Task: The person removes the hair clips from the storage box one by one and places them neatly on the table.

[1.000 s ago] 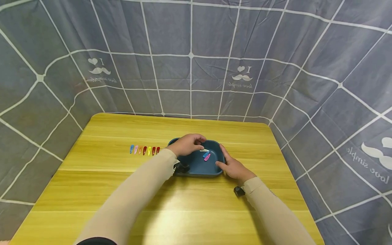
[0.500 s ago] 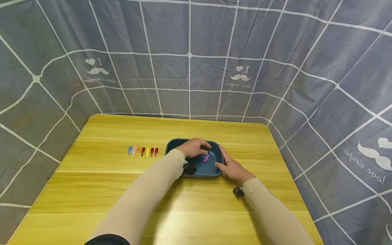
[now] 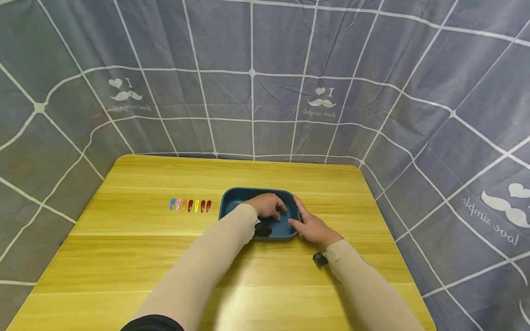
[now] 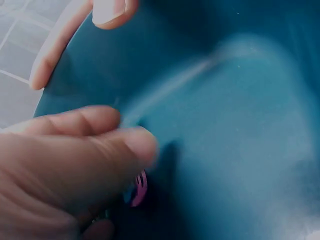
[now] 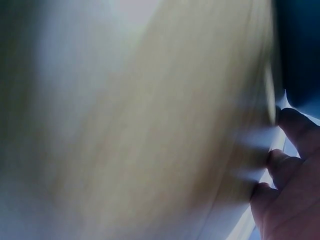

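Head view: a dark blue tray sits on the yellow wooden tabletop, near its middle and a little toward the right edge. The left hand is down inside the tray, fingers curled over its floor. The right hand rests against the tray's right wall, fingers straight and relaxed along the rim, thumb at the near right corner. A row of coloured hair clips lies on the tabletop just left of the tray, apart from it, parallel to the far edge. Both forearms wear beige sleeves, each with a small black device at the wrist.

Left wrist view: the left hand's fingers are bent close together over the tray floor. A pink hair clip and a sliver of a blue one lie directly beneath the fingertips. Whether the fingers are pinching a clip or only touching it cannot be told; the contact point is hidden. Two fingertips of the right hand show over the tray rim at the upper left.

Right wrist view: heavily blurred. The right hand's fingers appear at the lower right, beside a dark edge of the tray, above the tabletop. Grey fabric with white grid lines encloses the tabletop on three sides.
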`<state>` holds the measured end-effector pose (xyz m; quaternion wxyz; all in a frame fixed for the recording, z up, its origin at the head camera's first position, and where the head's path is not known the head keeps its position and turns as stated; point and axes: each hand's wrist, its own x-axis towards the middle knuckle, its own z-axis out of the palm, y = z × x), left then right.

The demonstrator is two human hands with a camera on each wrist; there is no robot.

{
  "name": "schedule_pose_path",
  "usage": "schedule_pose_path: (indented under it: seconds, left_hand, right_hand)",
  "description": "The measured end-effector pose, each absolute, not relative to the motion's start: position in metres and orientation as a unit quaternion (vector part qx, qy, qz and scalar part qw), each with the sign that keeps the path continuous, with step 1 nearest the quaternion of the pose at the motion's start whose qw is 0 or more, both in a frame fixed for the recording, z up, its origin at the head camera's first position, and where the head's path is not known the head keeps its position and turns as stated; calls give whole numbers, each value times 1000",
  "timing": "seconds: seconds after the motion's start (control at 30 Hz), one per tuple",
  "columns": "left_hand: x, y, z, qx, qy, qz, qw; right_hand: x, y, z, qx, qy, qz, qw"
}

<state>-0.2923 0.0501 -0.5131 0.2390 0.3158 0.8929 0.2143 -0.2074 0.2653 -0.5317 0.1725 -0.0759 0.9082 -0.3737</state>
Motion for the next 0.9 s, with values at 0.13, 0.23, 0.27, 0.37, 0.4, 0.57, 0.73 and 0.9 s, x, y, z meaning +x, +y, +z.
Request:
schedule_pose_path:
  seconds: [0.13, 0.23, 0.27, 0.37, 0.4, 0.57, 0.73, 0.9]
  left_hand:
    - [-289, 50, -513, 317, 896, 199, 241]
    - [-288, 49, -514, 318, 898, 194, 233]
    - [-287, 49, -515, 320, 899, 191, 230]
    - [-287, 48, -517, 327, 899, 187, 223]
    - [-287, 48, -517, 330, 899, 185, 221]
    - [-287, 47, -516, 341, 899, 176, 212]
    - [-286, 47, -518, 344, 903, 165, 198]
    - [-287, 48, -520, 348, 906, 151, 188]
  right_hand:
    - [-207, 265, -531, -74, 908, -375, 174]
    - [-206, 264, -530, -71, 906, -379, 176]
    - [-206, 264, -531, -70, 905, -380, 177]
    - [-206, 264, -531, -70, 904, -382, 178]
    - [-206, 264, -531, -70, 904, -381, 178]
    - [-205, 264, -531, -70, 902, -386, 179]
    - [-206, 263, -531, -66, 905, -379, 179]
    - [-206, 263, -531, -63, 906, -378, 181]
